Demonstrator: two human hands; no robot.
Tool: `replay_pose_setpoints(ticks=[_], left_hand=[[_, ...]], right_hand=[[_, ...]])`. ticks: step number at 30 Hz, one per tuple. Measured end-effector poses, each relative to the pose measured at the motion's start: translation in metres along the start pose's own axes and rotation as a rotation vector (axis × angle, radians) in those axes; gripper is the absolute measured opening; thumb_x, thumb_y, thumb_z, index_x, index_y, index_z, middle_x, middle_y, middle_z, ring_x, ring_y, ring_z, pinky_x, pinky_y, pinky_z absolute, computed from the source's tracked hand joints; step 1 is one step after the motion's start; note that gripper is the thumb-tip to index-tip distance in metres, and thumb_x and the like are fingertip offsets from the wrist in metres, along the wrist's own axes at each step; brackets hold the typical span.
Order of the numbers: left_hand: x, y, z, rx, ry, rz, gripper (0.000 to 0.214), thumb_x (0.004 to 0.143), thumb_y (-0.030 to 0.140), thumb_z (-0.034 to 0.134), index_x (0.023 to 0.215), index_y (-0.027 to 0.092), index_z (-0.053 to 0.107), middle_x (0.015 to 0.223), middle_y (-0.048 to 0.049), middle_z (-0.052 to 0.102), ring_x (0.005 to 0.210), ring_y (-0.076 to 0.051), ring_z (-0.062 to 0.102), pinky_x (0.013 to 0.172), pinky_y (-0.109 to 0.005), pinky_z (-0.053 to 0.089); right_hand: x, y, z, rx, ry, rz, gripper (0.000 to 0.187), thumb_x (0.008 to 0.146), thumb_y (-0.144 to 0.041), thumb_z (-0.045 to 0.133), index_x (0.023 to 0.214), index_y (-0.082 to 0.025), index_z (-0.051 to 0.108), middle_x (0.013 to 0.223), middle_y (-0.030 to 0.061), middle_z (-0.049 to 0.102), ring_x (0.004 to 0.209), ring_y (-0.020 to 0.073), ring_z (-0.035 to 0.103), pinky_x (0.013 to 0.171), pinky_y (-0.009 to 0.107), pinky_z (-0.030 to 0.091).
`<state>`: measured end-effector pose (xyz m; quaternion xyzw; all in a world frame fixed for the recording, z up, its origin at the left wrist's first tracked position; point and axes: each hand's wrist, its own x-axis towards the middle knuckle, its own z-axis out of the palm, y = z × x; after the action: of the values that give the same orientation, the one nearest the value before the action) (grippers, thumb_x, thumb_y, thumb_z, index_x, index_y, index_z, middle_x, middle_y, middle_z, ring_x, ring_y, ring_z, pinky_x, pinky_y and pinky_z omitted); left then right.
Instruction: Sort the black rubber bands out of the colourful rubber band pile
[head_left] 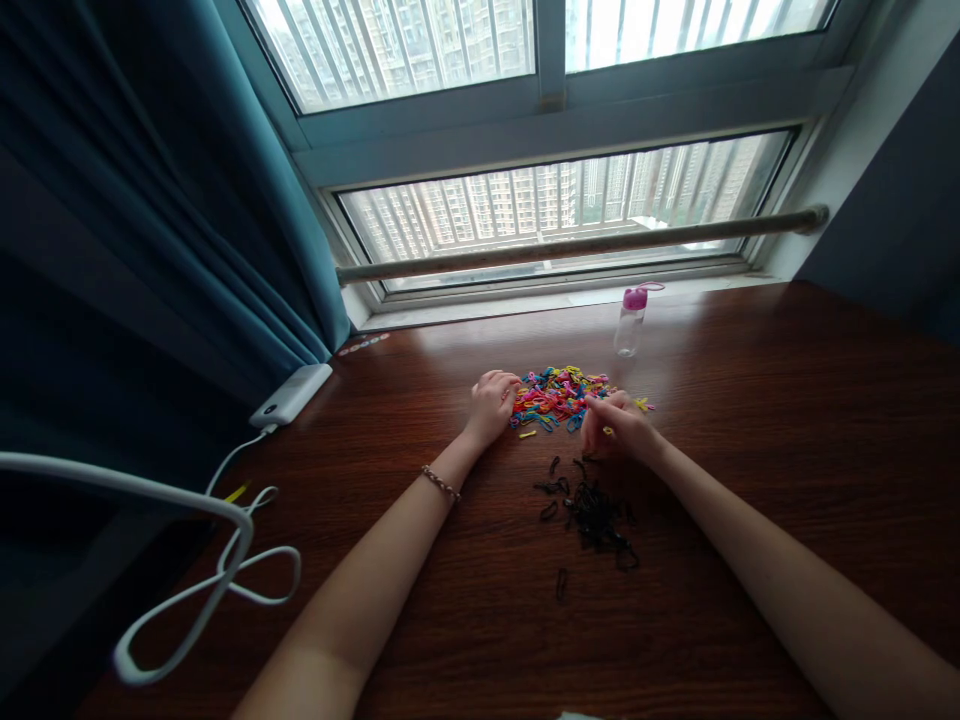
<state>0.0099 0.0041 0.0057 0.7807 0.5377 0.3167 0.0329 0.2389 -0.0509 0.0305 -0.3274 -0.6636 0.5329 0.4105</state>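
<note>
A pile of small multicoloured plastic clips [559, 395], looped like safety pins, lies on the wooden table. At its left edge rests my left hand [493, 407], fingers loosely bent and touching the nearest clips, with nothing visibly held. My right hand [621, 424] is at the pile's right edge, thumb and fingertips pinched together; whatever is between them is too small to make out. A yellow clip [608, 431] shows by its palm. Closer to me sits a separate heap of black clips [596, 515], with several loose black ones around it. One yellow clip [527, 435] lies apart in front of the coloured pile.
Behind the pile stands a clear bottle [630, 330] with a pink lid. A white power bank [291, 396] with a white cable [244, 545] lies at the left, beside the blue curtain [300, 250]. The window and a rail [585, 248] border the table's far edge.
</note>
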Motion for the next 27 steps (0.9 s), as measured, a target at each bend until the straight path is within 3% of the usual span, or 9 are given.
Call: replay_pose_setpoints(ticks=[2, 3, 6, 8, 11, 15, 20, 24, 27], left_hand=[[0.0, 0.002, 0.003, 0.012, -0.089, 0.016, 0.027, 0.089, 0.033, 0.036, 0.098, 0.026, 0.06, 0.112, 0.0006, 0.059, 0.117, -0.021, 0.037, 0.098, -0.043, 0.025], [-0.001, 0.003, 0.005, 0.018, -0.129, 0.022, 0.027, 0.089, 0.034, 0.035, 0.1, 0.028, 0.059, 0.115, 0.0021, 0.058, 0.12, -0.022, 0.033, 0.1, -0.046, 0.021], [-0.002, 0.005, 0.007, 0.024, -0.207, 0.018, 0.029, 0.09, 0.035, 0.033, 0.104, 0.031, 0.057, 0.121, 0.0038, 0.055, 0.123, -0.023, 0.029, 0.1, -0.054, 0.013], [-0.002, 0.005, 0.007, 0.019, -0.229, 0.019, 0.03, 0.09, 0.036, 0.032, 0.105, 0.031, 0.057, 0.121, 0.0031, 0.055, 0.123, -0.024, 0.029, 0.1, -0.056, 0.011], [-0.002, 0.004, 0.006, 0.002, -0.21, 0.037, 0.029, 0.09, 0.035, 0.033, 0.103, 0.03, 0.058, 0.118, 0.0021, 0.057, 0.121, -0.023, 0.032, 0.1, -0.056, 0.011], [-0.001, 0.003, 0.005, -0.072, -0.059, 0.051, 0.025, 0.088, 0.027, 0.038, 0.096, 0.023, 0.061, 0.108, -0.0022, 0.061, 0.112, -0.021, 0.043, 0.1, -0.048, 0.025], [-0.002, -0.005, 0.006, -0.235, 0.115, 0.005, 0.015, 0.078, 0.017, 0.051, 0.087, 0.017, 0.063, 0.093, -0.006, 0.064, 0.091, -0.018, 0.057, 0.086, -0.034, 0.044], [-0.004, -0.009, 0.008, -0.404, 0.11, -0.048, 0.012, 0.076, 0.022, 0.055, 0.082, 0.018, 0.065, 0.088, -0.0038, 0.066, 0.08, -0.017, 0.061, 0.076, -0.031, 0.049], [-0.005, -0.004, 0.004, -0.494, 0.052, 0.014, 0.013, 0.076, 0.028, 0.058, 0.081, 0.019, 0.067, 0.085, -0.0039, 0.067, 0.079, -0.016, 0.061, 0.076, -0.031, 0.048]], right_hand=[[0.0, -0.001, 0.003, 0.012, -0.182, 0.072, 0.064, 0.084, -0.052, 0.034, 0.041, -0.013, 0.059, 0.049, 0.0085, 0.062, 0.038, 0.0103, 0.049, 0.037, 0.022, 0.032], [0.001, 0.0, 0.003, 0.017, -0.181, 0.077, 0.064, 0.084, -0.053, 0.034, 0.042, -0.013, 0.059, 0.052, 0.0093, 0.063, 0.038, 0.0103, 0.05, 0.036, 0.021, 0.03], [0.003, 0.006, 0.001, -0.031, 0.135, -0.013, 0.059, 0.085, -0.053, 0.033, 0.051, -0.013, 0.062, 0.066, 0.0095, 0.067, 0.046, 0.0128, 0.056, 0.04, 0.023, 0.038], [0.006, 0.013, -0.004, -0.194, 0.401, -0.126, 0.052, 0.086, -0.05, 0.033, 0.065, -0.015, 0.066, 0.078, 0.0092, 0.067, 0.064, 0.017, 0.062, 0.055, 0.027, 0.048], [0.01, 0.024, -0.012, -0.527, 0.548, -0.261, 0.041, 0.088, -0.043, 0.034, 0.088, -0.017, 0.066, 0.096, 0.0092, 0.065, 0.093, 0.0212, 0.058, 0.085, 0.035, 0.045], [0.017, 0.04, -0.018, -0.781, 0.506, -0.286, 0.04, 0.09, -0.039, 0.031, 0.104, -0.016, 0.06, 0.113, 0.011, 0.057, 0.111, 0.0225, 0.048, 0.098, 0.039, 0.035], [0.022, 0.054, -0.021, -0.956, 0.398, -0.19, 0.047, 0.089, -0.04, 0.029, 0.116, -0.01, 0.054, 0.121, 0.0133, 0.052, 0.123, 0.0262, 0.034, 0.103, 0.043, 0.029], [0.023, 0.058, -0.02, -1.058, 0.341, -0.101, 0.045, 0.089, -0.04, 0.029, 0.111, -0.013, 0.058, 0.12, 0.0106, 0.054, 0.123, 0.0299, 0.032, 0.101, 0.049, 0.026], [0.024, 0.059, -0.021, -1.059, 0.332, -0.103, 0.042, 0.089, -0.038, 0.03, 0.107, -0.015, 0.061, 0.118, 0.0086, 0.057, 0.119, 0.0294, 0.037, 0.101, 0.049, 0.027]])
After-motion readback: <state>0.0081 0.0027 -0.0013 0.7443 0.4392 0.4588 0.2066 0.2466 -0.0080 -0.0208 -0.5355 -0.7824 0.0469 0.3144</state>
